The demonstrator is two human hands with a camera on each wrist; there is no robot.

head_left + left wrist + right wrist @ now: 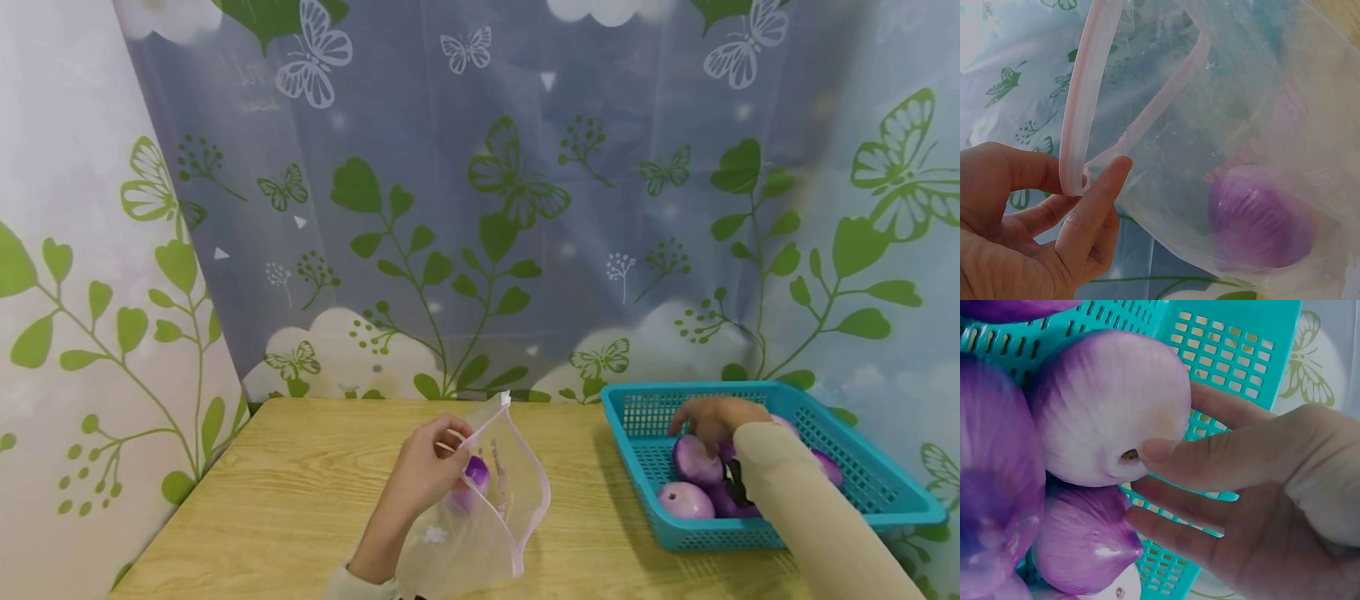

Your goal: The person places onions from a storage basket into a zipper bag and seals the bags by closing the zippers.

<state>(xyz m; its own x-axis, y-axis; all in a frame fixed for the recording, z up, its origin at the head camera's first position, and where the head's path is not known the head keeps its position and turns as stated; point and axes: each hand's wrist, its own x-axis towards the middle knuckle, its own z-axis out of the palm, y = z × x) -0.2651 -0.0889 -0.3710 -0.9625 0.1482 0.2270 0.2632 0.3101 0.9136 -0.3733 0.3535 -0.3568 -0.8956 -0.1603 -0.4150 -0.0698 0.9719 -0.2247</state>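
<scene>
My left hand (429, 467) pinches the pink-edged rim of a clear zip-top bag (468, 546), whose mouth gapes to the right. Inside the bag lies one purple onion (1263, 219), seen through the plastic. Over the teal basket (647, 492), my right hand (716, 417) reaches in among several purple onions. In the right wrist view its thumb lies on a pale purple onion (1110, 406) near the brown root spot, and the index finger goes behind that onion. Another purple onion (1088, 540) sits just below, close to the other fingertips.
The wooden table (285, 492) carries the bag on its middle and the basket at its right. A curtain (420, 250) with leaves and butterflies hangs right behind the table. A dark strap (738, 483) shows at the right wrist.
</scene>
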